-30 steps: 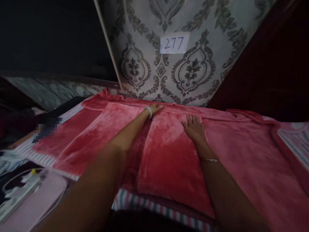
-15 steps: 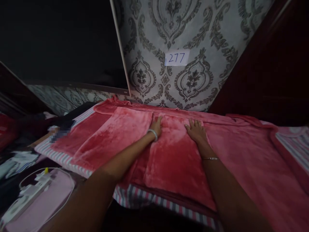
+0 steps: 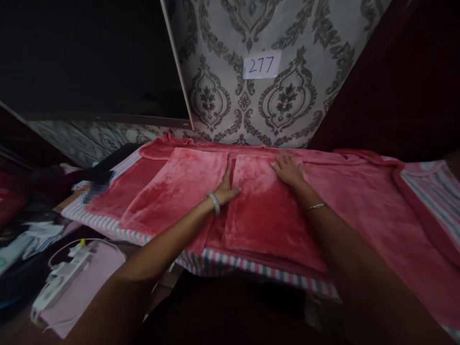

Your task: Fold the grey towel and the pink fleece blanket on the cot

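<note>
A soft red-pink plush cloth [image 3: 359, 206] is spread out, with two flat folded sections on it. My right hand [image 3: 288, 171] lies flat, fingers spread, on the upper part of the right folded section [image 3: 266, 215]. Beside the gap between the two sections is my left hand [image 3: 227, 191], its fingers stretched away from me and its thumb apart. That hand is near the inner edge of the left folded section [image 3: 179, 184]; whether it presses on the cloth I cannot tell. A bracelet circles each wrist.
Striped fabric [image 3: 251, 273] shows under the cloth's front edge. A white power strip [image 3: 63, 278] sits on a pink surface at lower left. Behind stand a large dark screen [image 3: 86, 57] and a patterned wall [image 3: 247, 103] with a paper marked 277 [image 3: 262, 64].
My left hand has moved toward me and left, off the right section's top to the gap, its thumb now spread. My right hand stays on the right section. The view has tilted down slightly.
</note>
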